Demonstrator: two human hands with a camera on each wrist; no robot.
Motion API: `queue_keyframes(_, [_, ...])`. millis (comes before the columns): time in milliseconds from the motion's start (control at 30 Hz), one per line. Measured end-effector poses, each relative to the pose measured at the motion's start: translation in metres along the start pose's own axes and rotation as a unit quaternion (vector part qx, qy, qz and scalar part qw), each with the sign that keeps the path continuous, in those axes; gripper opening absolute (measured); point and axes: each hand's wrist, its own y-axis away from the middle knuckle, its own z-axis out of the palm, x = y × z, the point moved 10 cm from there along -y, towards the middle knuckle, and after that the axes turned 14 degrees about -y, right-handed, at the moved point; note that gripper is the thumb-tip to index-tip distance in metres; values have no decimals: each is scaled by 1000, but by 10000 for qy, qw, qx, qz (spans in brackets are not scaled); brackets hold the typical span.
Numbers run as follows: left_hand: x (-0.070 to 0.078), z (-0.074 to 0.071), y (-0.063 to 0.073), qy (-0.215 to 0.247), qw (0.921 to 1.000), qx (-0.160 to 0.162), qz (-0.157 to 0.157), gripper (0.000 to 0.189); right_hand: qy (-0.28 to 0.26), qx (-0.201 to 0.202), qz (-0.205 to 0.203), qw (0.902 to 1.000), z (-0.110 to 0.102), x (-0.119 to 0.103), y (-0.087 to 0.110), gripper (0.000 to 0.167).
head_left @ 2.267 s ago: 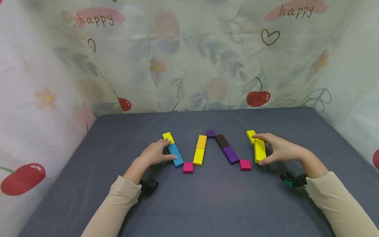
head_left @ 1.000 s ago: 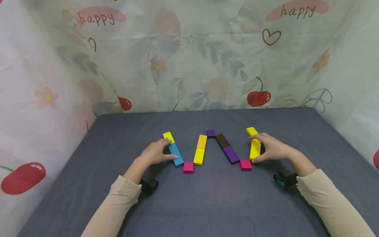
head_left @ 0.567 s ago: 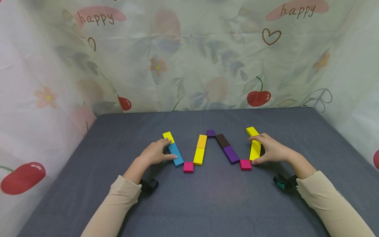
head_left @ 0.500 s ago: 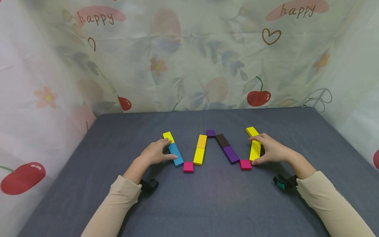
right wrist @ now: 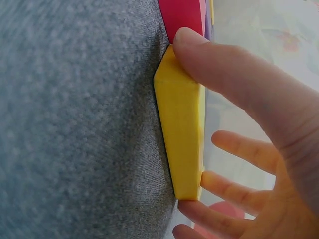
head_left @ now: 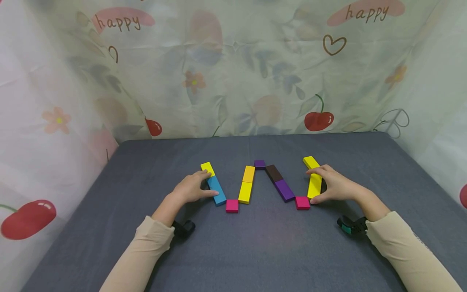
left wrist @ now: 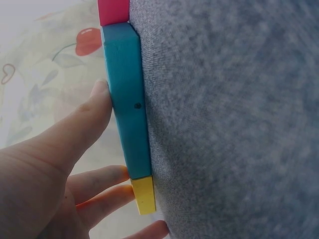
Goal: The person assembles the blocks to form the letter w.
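Note:
On the dark grey tabletop, colored wooden blocks form a zigzag line. My right hand (head_left: 336, 184) spans a long yellow block (right wrist: 180, 134) at the line's right end. Its thumb presses the near end beside a pink block (head_left: 302, 203); fingertips touch the far end. Partly behind my index finger, a second yellow block (head_left: 310, 161) continues the row. At the left end, my left hand (head_left: 190, 188) rests against a blue block (head_left: 217, 190) and a small yellow block (left wrist: 144, 195). Its thumb touches the blue one, while the fingers lie fairly straight, without a grip.
Between the hands lie another pink block (head_left: 232, 206), an orange block (head_left: 249, 174), a yellow block (head_left: 245, 193), a small purple block (head_left: 260, 165), a brown block (head_left: 274, 173) and a long purple block (head_left: 284, 190). A patterned curtain (head_left: 233, 81) hangs behind the table.
My right hand has moved left and set the long yellow block down between the pink block and the far yellow block. It has stayed still since about half a second ago, the left hand throughout.

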Motion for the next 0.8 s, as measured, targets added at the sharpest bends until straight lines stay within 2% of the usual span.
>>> queue_keyframes(633, [0, -1, 0, 14, 10000, -10, -50, 74, -25, -3, 40, 10000, 0, 2, -1, 79])
queue_keyframes(800, [0, -1, 0, 9, 10000, -6, -44, 75, -68, 44, 55, 10000, -8, 2, 0, 81])
